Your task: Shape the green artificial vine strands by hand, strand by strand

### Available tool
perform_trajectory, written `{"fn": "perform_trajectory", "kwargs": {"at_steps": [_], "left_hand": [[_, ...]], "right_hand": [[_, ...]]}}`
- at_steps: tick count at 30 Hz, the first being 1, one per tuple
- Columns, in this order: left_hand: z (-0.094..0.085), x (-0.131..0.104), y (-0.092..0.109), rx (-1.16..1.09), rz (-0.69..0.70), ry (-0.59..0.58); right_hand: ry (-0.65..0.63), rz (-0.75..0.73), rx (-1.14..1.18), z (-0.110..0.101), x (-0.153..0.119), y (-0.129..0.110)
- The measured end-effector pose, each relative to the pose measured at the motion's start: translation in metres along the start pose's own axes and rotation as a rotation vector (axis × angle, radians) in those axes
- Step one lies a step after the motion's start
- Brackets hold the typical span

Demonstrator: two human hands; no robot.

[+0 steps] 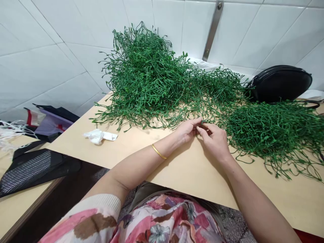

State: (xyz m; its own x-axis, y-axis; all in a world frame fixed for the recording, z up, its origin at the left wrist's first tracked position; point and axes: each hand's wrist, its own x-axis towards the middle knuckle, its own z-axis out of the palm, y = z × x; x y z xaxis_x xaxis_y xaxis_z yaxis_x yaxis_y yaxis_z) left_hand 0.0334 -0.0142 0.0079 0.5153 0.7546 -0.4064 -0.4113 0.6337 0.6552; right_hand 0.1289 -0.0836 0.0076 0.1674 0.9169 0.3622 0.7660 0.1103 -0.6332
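- The green sprig (202, 125) sits pinched between the two hands at the near edge of the foliage, over the bare table top. Only a short bit of it shows between the fingertips; its full length and shape cannot be told.
- It looks like thin plastic stem: very light, springy rather than stiff, and likely to bend without breaking. The smooth strands may slip, so a fingertip pinch close to the stem's thicker end seems the safest hold.
- The left hand (187, 130) and the right hand (215, 140) are drawn together, fingertips meeting on the sprig, both closed lightly on it rather than clenched.
- A gold bangle (159, 152) circles the left wrist.
- Just behind the hands lies the left heap of greenery (146, 77), piled high against the tiled wall (45, 50); strands tangle into each other, so pulling one piece will probably drag its neighbours.
- The right heap of greenery (273, 131) spreads lower and flatter, touching the right hand's far side.
- The table (192, 172) is pale and smooth.
- A crumpled white tissue (100, 136) rests well to the left of the hands.
- A black bag (278, 82) stands at the back right, just behind the right heap.
- A dark mesh item (32, 168) lies on a neighbouring surface at far left.
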Motion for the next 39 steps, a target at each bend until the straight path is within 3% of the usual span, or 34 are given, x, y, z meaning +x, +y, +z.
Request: {"fn": "perform_trajectory", "kwargs": {"at_steps": [4, 11, 17, 21, 26, 31, 34, 37, 39], "left_hand": [[0.002, -0.001, -0.005, 0.003, 0.001, -0.019], [0.005, -0.005, -0.010, 0.056, 0.039, -0.019], [-0.003, 0.000, -0.005, 0.110, -0.003, -0.143], [-0.006, 0.002, -0.003, 0.124, -0.056, -0.142], [0.001, 0.001, -0.005, 0.026, 0.004, 0.028], [-0.001, 0.012, 0.004, 0.033, 0.129, 0.204], [-0.008, 0.017, 0.009, 0.066, 0.141, 0.126], [-0.012, 0.017, 0.009, 0.093, 0.151, 0.034], [-0.014, 0.015, 0.009, 0.114, 0.136, 0.010]], "right_hand": [[-0.018, 0.148, 0.230, -0.003, 0.003, 0.001], [-0.026, 0.223, 0.467, 0.001, 0.005, 0.005], [-0.122, 0.331, 0.625, 0.004, 0.003, 0.004], [-0.180, 0.259, 0.476, 0.003, 0.004, 0.005], [-0.157, 0.087, 0.057, 0.001, 0.001, 0.001], [-0.114, -0.186, -0.288, 0.003, -0.021, -0.028], [-0.020, -0.329, -0.283, -0.005, -0.024, -0.036], [0.214, -0.216, -0.162, -0.019, -0.014, -0.024], [0.271, -0.114, -0.042, -0.026, -0.007, -0.011]]}}
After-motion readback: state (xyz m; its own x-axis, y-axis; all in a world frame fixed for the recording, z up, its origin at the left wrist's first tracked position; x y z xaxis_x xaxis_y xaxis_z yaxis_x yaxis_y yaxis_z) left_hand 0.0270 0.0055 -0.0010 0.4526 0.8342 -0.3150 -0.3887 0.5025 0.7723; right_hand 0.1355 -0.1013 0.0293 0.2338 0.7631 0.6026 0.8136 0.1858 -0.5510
